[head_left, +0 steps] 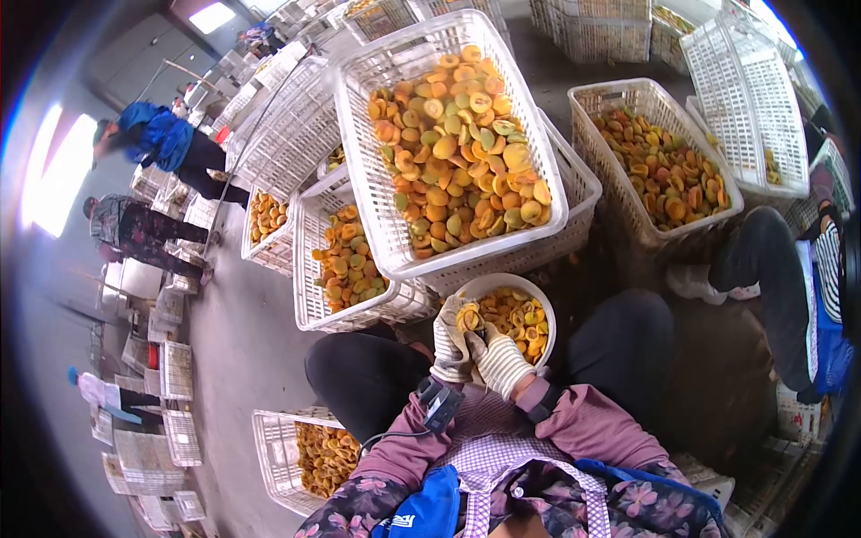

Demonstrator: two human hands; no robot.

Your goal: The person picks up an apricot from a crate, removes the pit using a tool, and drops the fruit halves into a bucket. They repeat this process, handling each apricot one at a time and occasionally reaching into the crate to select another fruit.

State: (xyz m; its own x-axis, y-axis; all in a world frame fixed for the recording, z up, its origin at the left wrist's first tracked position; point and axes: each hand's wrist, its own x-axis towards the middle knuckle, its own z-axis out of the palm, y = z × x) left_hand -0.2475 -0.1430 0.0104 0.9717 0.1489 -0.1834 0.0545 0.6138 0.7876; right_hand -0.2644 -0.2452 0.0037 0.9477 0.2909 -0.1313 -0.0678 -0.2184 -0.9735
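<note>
Both hands wear white knitted gloves and meet in front of my lap, at the left rim of a white bucket [549,316]. In my left hand [451,345] is an apricot half [468,316], its cut face showing, pinched by the fingers. My right hand [502,360] is closed close beside it, with a small dark thing at its fingertips, too small to name. Cut apricot pieces [516,316] fill much of the bucket. Just beyond stands a large white crate [413,265], heaped with apricots, many of them halved.
Another white crate of apricots [363,316] stands to the left, one [662,231] at the right, and one [280,466] beside my left knee. Stacked crates [749,108] rise at the far right. A person [780,296] sits at the right; several others work at the left.
</note>
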